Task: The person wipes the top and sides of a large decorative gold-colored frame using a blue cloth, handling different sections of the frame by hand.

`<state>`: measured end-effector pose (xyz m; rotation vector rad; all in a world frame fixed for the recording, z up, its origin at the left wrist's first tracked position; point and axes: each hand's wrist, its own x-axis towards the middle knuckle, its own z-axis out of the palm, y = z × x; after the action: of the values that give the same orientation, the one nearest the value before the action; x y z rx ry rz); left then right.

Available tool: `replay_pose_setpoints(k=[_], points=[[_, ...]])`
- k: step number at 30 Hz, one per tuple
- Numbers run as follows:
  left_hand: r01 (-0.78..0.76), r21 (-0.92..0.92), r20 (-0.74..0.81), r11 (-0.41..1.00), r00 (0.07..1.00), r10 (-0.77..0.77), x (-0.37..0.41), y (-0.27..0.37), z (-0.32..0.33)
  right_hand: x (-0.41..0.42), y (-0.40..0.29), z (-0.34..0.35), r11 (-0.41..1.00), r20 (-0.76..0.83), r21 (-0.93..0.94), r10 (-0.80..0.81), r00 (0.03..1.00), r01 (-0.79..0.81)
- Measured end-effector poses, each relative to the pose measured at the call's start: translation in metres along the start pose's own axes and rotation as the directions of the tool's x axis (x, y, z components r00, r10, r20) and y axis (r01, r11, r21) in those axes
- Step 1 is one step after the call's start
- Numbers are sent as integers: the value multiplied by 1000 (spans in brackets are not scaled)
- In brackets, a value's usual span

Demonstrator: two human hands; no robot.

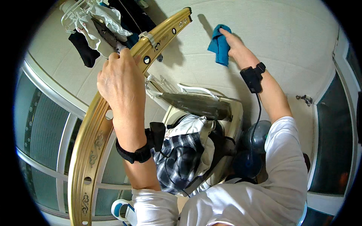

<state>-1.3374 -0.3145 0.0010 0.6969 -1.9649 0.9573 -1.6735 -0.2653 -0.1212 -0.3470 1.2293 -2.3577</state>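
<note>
My left hand (121, 80) is curled over the long gold metal drying-rack rail (84, 158), its fingertips hidden behind the rail's far edge. The rail has round holes and scroll patterns, and it slants from the lower left to the upper middle. Out to the right, my right hand (234, 45) grips a folded blue cloth (222, 53) in front of the pale wall, apart from the rail. Just beyond my left hand, white socks (89, 36) and a black sock (84, 49) hang from a white clip hanger (70, 14).
Below stands a top-loading washing machine (237, 108) with its lid (198, 104) raised. Clothes, including a checked garment (181, 158), are heaped on it. Large water bottles (256, 135) stand beside it. Framed windows (46, 121) line the left. Cables run from black wrist devices (252, 79).
</note>
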Motion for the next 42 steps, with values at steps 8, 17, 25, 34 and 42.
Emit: replay_pose_setpoints(k=[8, 17, 25, 34, 42], points=[[-31, 24, -27, 999, 999, 32, -2, 1, -3, -33, 3, 24, 904, 151, 428, -68, 986, -3], [-22, 33, -45, 999, 999, 23, -3, 6, -8, -25, 21, 86, 876, -24, 70, -477, 879, 477], [-7, 41, -69, 999, 998, 10, -3, 4, -4, -84, 61, 135, 700, -22, -153, -708, 705, 698], [23, -4, -25, 1000, 999, -23, 0, 5, -9, -66, 63, 151, 668, -184, -147, -743, 643, 730], [19, -21, -54, 1000, 998, -20, 1, 12, -14, 42, 32, 120, 687, -303, -326, -727, 616, 650]])
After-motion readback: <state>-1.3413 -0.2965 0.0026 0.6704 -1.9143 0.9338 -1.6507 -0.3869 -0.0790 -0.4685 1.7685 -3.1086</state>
